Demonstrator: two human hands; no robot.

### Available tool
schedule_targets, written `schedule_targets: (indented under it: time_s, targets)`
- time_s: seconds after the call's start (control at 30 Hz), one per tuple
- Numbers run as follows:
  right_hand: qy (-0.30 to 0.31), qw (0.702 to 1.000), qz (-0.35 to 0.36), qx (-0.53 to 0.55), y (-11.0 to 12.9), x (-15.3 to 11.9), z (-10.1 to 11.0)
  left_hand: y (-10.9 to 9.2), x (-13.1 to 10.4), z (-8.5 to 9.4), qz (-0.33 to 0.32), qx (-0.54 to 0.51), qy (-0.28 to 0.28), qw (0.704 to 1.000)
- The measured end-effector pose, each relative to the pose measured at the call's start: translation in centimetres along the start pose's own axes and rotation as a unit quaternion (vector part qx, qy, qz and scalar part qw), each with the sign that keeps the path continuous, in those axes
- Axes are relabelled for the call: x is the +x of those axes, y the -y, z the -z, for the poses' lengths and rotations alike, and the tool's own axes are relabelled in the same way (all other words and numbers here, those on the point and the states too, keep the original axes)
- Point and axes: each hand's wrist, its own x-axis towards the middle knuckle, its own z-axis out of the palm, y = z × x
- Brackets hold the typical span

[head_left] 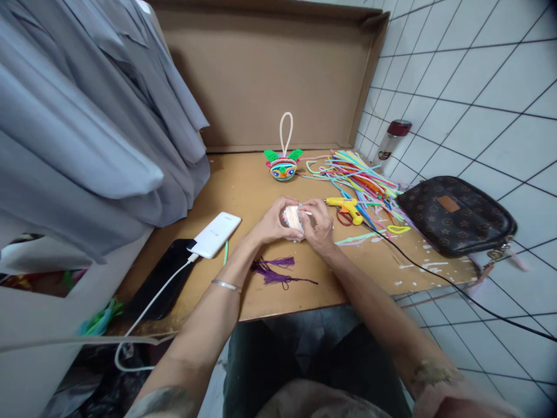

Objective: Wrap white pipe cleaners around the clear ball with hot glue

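Over the middle of the table, my left hand [275,222] curls around a small roundish craft piece [293,218]. Cream fuzzy strands cover its top, and bits of colour show at its side. My right hand [321,225] grips the same piece from the right, thumb and fingers bent against its edge; a short pale strand end shows near these fingertips. Much of the piece is hidden by both hands. Just right of my right hand lies a yellow hot glue gun [348,210], with red-handled scissors [343,218] partly under it. Purple tassels [276,273] lie nearer to me.
Behind stands a colourful animal-head ornament [284,169] with a cream loop. Many pipe cleaners [361,177] spread beside a brown handbag [456,217] and a bottle [390,144]. A white power bank [217,233] rests against a black phone [163,284]. Grey cloth [100,116] hangs left.
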Motion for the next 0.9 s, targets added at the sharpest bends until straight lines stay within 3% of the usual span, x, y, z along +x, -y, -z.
schedule_targets:
  time_s: [0.33,0.5,0.63,0.77,0.9]
  targets:
    - [-0.019,1.000,0.011,-0.006,-0.2,-0.3,-0.1,-0.9,-0.6,-0.7,-0.004,0.127,-0.009,0.992]
    - [-0.004,1.000,0.001,-0.007,-0.1,-0.2,0.2,-0.9,-0.7,-0.9,-0.008,0.140,-0.013,0.990]
    - [0.020,1.000,0.004,0.012,0.2,0.0,0.7,-0.6,-0.8,-1.7,0.012,0.112,-0.054,0.992]
    - [-0.013,1.000,-0.018,0.013,0.3,0.2,1.0,-0.1,-0.6,-2.0,0.066,0.019,-0.106,0.992]
    - [-0.029,0.998,-0.056,0.025,-0.3,0.1,1.0,0.7,-0.4,-1.6,0.076,-0.087,-0.112,0.987]
